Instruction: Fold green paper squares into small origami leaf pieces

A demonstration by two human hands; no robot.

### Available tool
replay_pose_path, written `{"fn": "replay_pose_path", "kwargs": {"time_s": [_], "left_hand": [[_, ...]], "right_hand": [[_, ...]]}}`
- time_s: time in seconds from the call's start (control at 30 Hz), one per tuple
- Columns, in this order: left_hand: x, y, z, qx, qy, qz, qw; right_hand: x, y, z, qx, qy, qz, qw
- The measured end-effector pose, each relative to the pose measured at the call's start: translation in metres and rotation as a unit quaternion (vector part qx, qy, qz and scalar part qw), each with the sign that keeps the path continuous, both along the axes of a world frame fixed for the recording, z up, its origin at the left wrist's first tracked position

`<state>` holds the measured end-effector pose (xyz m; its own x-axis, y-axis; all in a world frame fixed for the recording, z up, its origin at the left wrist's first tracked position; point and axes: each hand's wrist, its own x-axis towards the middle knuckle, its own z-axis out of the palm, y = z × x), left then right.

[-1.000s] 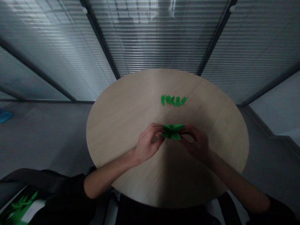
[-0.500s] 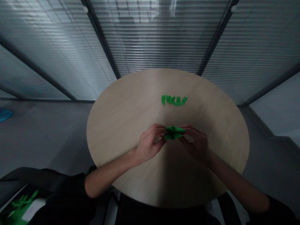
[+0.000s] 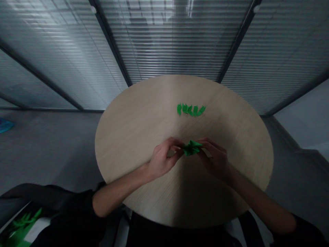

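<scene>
Between my two hands is a folded green paper piece (image 3: 192, 148) with pointed, creased flaps, held over the near middle of the round table. My left hand (image 3: 166, 156) pinches its left end between thumb and fingers. The right end is gripped by the fingertips of my right hand (image 3: 214, 156), which lies partly in shadow. Farther back on the table, several small green folded pieces (image 3: 190, 110) lie side by side in a row, apart from both hands.
The round wooden table (image 3: 133, 120) stands close to a glass partition with blinds (image 3: 174, 51). At the lower left, green pieces (image 3: 27, 219) and a white item (image 3: 37, 229) rest beside my sleeve. A blue object (image 3: 5, 125) is on the floor at far left.
The green paper piece has been squeezed narrower and its flaps bunch up more toward the middle. My hands have barely shifted, and the row behind is unchanged.
</scene>
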<state>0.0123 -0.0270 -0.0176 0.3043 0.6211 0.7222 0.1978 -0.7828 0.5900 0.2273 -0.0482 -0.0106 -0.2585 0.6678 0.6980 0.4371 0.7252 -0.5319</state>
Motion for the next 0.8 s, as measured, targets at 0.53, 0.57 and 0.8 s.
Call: {"fn": "replay_pose_path", "kwargs": {"time_s": [0.53, 0.57, 0.8], "left_hand": [[-0.0016, 0.0035, 0.0038, 0.007, 0.061, -0.022, 0.998], [-0.0017, 0.0037, 0.0037, 0.006, 0.067, -0.021, 0.998], [-0.0015, 0.0049, 0.0034, 0.008, 0.075, -0.031, 0.997]], "right_hand": [[0.0015, 0.0019, 0.0032, 0.03, -0.054, 0.014, 0.998], [0.0015, 0.0017, 0.0044, 0.028, -0.054, 0.018, 0.998], [0.0023, 0.0015, 0.0071, 0.016, -0.072, 0.028, 0.997]]}}
